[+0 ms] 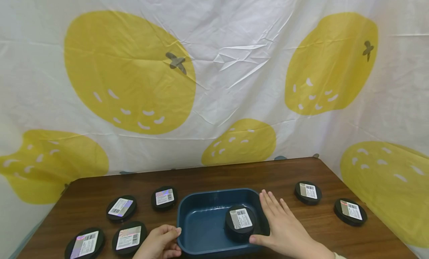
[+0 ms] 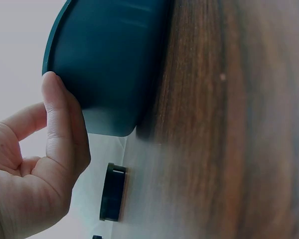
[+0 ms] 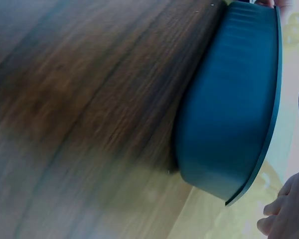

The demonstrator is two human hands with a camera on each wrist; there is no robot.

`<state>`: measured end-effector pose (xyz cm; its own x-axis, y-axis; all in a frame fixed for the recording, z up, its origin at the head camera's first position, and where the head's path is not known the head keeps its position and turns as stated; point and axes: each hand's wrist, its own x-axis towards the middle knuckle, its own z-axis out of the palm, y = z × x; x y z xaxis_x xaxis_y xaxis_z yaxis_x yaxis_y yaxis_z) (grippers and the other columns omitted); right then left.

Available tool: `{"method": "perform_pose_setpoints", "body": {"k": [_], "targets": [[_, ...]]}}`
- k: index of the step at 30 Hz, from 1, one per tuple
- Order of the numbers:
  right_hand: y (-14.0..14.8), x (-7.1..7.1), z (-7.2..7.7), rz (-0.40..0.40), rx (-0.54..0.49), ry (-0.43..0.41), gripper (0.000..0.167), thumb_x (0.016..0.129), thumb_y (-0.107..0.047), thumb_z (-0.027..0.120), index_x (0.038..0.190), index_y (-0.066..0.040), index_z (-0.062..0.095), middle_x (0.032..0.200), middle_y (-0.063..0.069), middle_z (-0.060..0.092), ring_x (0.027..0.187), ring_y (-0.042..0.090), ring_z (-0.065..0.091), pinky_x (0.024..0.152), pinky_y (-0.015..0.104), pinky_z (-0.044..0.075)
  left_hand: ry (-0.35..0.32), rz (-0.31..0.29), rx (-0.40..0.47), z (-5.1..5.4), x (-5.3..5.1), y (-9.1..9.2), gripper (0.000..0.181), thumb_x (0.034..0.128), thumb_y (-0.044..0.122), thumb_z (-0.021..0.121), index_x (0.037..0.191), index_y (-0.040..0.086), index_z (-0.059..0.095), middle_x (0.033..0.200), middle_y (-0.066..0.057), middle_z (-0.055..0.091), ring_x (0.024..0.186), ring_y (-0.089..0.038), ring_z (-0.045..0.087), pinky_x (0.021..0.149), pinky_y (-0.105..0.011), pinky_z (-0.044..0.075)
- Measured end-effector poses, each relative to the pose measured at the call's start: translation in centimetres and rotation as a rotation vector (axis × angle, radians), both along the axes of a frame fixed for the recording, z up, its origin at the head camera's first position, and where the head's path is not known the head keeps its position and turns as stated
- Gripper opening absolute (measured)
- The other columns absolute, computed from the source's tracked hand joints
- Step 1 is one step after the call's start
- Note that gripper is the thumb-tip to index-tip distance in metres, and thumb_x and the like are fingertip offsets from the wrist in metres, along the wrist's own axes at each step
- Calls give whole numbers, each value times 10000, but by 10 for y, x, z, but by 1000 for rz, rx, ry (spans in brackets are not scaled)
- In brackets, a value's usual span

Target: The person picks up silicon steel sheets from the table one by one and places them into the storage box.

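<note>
A dark blue rectangular tub (image 1: 201, 229) stands near the front of the wooden table. My left hand (image 1: 161, 242) pinches its left rim between thumb and fingers, as the left wrist view also shows for the tub wall (image 2: 109, 59). Inside the tub, toward the right, sits a round black case (image 1: 239, 221) with a white barcode label on top. Over the tub's right rim, my right hand (image 1: 283, 229) is spread with straight fingers, its thumb close to the black case. In the right wrist view this hand (image 3: 289, 209) appears beside the tub (image 3: 224, 109), not curled round it.
To the left lie several similar labelled black cases, among them a near one (image 1: 129, 238) beside my left hand and a farther one (image 1: 164, 198). Two more, one (image 1: 308, 193) and another (image 1: 350, 212), lie right. A lemon-print curtain (image 1: 234, 84) hangs behind the table (image 1: 268, 173).
</note>
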<state>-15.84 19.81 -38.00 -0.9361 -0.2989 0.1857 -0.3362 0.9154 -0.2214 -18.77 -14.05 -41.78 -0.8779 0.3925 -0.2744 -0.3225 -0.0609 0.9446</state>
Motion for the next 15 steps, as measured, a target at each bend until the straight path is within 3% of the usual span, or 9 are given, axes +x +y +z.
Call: {"method": "perform_pose_setpoints", "body": {"k": [15], "targets": [[20, 7, -9, -13, 29, 9, 1025, 737, -708, 558, 1458, -43, 262, 1518, 133, 218, 1391, 343, 167, 1082, 572, 152, 2, -10, 4, -1, -1, 0, 128, 927, 142, 530, 926, 14, 514, 694, -37, 537, 598, -86, 576, 592, -209, 538]]}}
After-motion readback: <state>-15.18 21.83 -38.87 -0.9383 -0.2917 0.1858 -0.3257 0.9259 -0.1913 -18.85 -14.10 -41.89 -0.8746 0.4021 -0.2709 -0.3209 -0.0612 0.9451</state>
